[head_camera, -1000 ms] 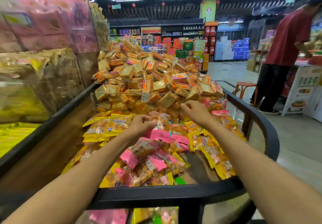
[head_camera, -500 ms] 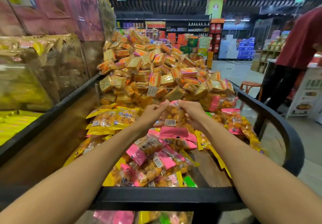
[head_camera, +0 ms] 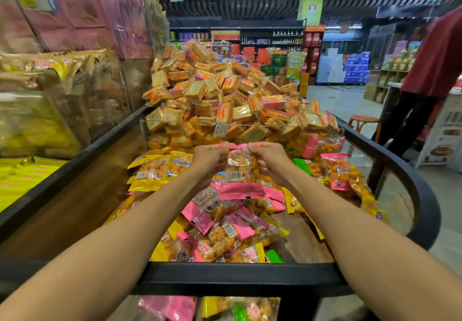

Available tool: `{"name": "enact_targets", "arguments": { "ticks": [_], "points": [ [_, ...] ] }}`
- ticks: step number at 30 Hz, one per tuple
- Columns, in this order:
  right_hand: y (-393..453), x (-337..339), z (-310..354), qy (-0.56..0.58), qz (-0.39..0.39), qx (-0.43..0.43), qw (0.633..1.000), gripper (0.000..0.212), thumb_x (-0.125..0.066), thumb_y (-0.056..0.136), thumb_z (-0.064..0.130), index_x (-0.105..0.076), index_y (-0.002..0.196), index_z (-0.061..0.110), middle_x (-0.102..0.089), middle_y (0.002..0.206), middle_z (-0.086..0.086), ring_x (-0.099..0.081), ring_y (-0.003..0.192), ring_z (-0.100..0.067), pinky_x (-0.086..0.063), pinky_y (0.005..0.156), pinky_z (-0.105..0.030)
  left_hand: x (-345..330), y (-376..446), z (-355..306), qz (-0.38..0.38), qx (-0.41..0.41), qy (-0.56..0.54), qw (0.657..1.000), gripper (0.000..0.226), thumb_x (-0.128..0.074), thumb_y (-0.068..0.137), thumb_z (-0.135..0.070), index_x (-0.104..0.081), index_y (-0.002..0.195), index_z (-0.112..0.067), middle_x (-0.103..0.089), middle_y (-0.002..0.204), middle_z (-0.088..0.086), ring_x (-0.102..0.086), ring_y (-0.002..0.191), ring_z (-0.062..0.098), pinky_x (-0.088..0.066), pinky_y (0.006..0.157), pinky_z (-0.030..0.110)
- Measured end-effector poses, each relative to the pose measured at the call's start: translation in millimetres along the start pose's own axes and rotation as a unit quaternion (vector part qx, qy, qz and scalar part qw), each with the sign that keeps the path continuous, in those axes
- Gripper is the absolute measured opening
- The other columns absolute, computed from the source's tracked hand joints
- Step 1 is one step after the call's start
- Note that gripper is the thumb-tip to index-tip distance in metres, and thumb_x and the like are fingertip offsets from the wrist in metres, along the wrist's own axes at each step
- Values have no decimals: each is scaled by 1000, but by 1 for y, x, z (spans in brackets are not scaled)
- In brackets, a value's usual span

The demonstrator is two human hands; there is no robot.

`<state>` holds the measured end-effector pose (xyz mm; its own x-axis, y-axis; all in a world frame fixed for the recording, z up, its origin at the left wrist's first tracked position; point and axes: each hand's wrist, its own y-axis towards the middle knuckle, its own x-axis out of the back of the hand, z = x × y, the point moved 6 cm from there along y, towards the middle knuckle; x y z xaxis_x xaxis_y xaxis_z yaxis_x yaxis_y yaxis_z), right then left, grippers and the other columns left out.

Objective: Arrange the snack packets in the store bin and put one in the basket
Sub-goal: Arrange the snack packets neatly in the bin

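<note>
A: What did the hands have hold of?

B: One pink snack packet [head_camera: 242, 170], lifted above the pile. The left hand [head_camera: 209, 160] pinched its top left corner and the right hand [head_camera: 268, 159] pinched the top right, fingers curled in on the pink seal. The packet hung upright between them, its barcode and its lower pink band facing the camera.

A: And where was it over the store bin [head_camera: 410, 185]?

B: Over the middle of the near compartment, just in front of the clear divider [head_camera: 322, 130]. Beneath it lay loose pink packets [head_camera: 217, 220]. Yellow packets [head_camera: 160, 170] sat to the left, and more pink and yellow ones lay along the right rim.

A: What was past the divider?

B: A tall heap of square orange and gold packets [head_camera: 225, 95], with a small tag [head_camera: 221, 129] on the divider's front.

A: Any basket?

B: I couldn't tell. At the bottom edge, below the bin's black rail, some pink, yellow and green packets [head_camera: 212, 308] showed, but what held them was cut off.

A: Anyone else around?

B: A person in a red top [head_camera: 435, 53] stood at the far right, near a small stool [head_camera: 363, 120].
</note>
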<state>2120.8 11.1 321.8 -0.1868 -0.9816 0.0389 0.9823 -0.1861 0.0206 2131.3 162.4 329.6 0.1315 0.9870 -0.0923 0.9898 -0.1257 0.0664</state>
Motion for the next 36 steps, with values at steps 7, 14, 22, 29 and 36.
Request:
{"name": "enact_targets", "arguments": {
  "ticks": [7,14,22,29,36],
  "points": [
    [-4,-4,9,48,40,6,998,12,-59,94,21,-68,90,13,-65,75,2,-59,65,-11,-48,58,-24,10,8,-2,-49,5,-36,998,21,-59,92,-9,-60,71,-10,-48,68,3,-40,57,14,-33,52,24],
    [-17,-28,-1,-157,254,-34,954,64,-67,87,16,-37,142,6,-37,149,-20,-34,137,-37,-38,109,-39,39,10,-3,-163,39,-81,983,17,-68,86,-13,-62,71,-9,-60,66,2,-49,54,13,-29,42,20],
    [-16,-23,-5,-43,247,-70,965,90,-60,79,-21,-16,151,8,-12,158,-18,-34,138,-32,-59,68,-27,29,11,-6,-101,59,-118,986,22,-66,87,-28,-67,94,-7,-67,76,2,-55,62,11,-46,52,19],
    [-2,-10,-8,6,225,-80,971,89,-64,73,-22,-28,149,8,-29,151,-25,-57,118,-36,-59,72,-32,9,4,-12,95,103,65,988,69,-75,73,-43,-55,126,-5,-67,92,4,-69,74,13,-54,61,25],
    [-4,-6,-5,-3,180,-88,980,87,-66,72,-21,-30,147,2,-23,155,-18,-43,131,-34,-58,82,-38,12,0,-6,132,92,241,957,98,-76,64,15,-25,147,-1,-52,102,6,-54,105,29,-54,87,39]
  ]
}}
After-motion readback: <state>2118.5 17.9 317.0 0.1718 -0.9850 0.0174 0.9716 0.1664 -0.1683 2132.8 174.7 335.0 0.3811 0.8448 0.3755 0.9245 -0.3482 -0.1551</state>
